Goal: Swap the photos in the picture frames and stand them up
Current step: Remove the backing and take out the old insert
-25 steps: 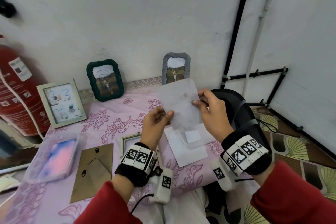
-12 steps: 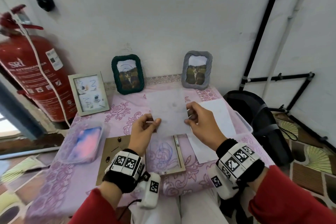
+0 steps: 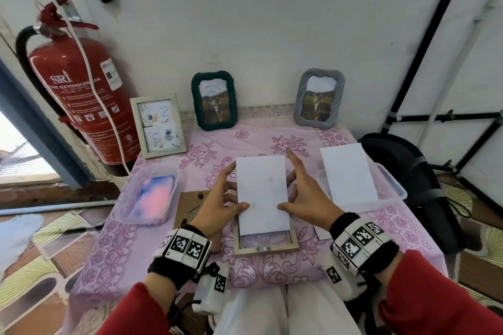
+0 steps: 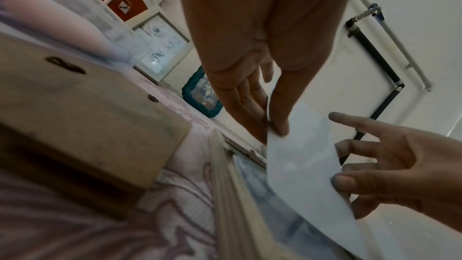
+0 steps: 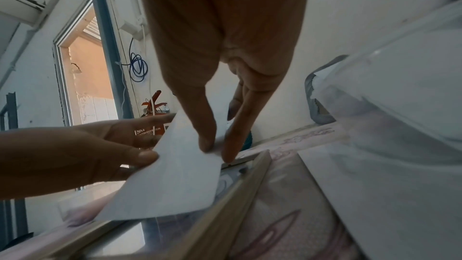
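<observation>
Pinching white photo (image 3: 261,193) edges, both hands' fingers (image 3: 239,207) over wooden frame (image 3: 265,246).

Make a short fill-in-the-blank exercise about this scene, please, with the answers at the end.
1. Both hands hold a white sheet above the open wooden ____, which lies flat on the table.
2. The fire extinguisher is ____ in colour.
3. The brown backing board lies beside the ____ hand.
4. ____ frames stand upright by the wall.

Answers: frame; red; left; Three

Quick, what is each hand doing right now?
Left hand: pinching the left edge of the white sheet.
Right hand: pinching the sheet's right edge, index finger straight.
</observation>
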Action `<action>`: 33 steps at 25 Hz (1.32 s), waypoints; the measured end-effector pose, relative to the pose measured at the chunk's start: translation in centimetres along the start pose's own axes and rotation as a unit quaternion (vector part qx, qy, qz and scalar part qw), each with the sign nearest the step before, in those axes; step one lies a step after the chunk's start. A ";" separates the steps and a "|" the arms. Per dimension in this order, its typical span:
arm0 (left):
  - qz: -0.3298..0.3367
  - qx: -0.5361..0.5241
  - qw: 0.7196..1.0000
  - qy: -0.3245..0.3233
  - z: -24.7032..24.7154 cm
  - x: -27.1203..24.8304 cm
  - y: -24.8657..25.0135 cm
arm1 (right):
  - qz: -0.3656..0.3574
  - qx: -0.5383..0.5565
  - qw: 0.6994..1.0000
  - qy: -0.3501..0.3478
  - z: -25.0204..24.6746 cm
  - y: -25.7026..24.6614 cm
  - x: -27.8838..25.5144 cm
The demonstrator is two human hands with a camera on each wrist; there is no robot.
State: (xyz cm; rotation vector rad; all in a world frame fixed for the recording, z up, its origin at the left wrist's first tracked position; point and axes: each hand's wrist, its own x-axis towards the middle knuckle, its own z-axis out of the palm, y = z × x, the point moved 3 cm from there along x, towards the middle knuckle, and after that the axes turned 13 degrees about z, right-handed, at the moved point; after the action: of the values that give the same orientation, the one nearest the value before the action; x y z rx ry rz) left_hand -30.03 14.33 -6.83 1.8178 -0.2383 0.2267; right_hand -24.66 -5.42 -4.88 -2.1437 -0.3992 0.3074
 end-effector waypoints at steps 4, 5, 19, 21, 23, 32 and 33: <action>-0.015 0.026 0.999 -0.039 -0.1 -0.3 -0.4 | 0.003 -0.026 0.999 -0.042 0.3 0.1 0.1; -0.016 0.030 0.998 -0.044 -0.2 -0.3 -0.5 | 0.002 -0.026 0.999 -0.048 0.3 0.2 0.2; -0.015 0.155 0.985 -0.069 -0.1 -0.1 -1.5 | 0.008 -0.051 0.997 -0.060 0.5 2.4 1.0; -0.025 0.161 0.984 -0.076 -0.1 -0.1 -1.7 | 0.016 -0.058 0.996 -0.064 0.6 2.5 1.3; -0.033 0.177 0.980 -0.083 -0.2 -0.1 -1.7 | 0.019 -0.070 0.995 -0.066 0.8 2.6 1.7; -0.079 0.241 0.959 -0.126 -0.4 0.2 -2.0 | 0.060 -0.116 0.987 -0.092 0.9 3.7 2.9; -0.083 0.254 0.954 -0.134 -0.3 0.3 -2.1 | 0.065 -0.123 0.985 -0.102 1.0 3.8 3.1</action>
State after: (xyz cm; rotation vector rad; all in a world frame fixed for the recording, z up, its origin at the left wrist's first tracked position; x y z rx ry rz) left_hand -29.19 15.18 -8.62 2.3696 -0.2285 -0.0900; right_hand -21.56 -5.56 -8.81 -2.3949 -0.4318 0.5819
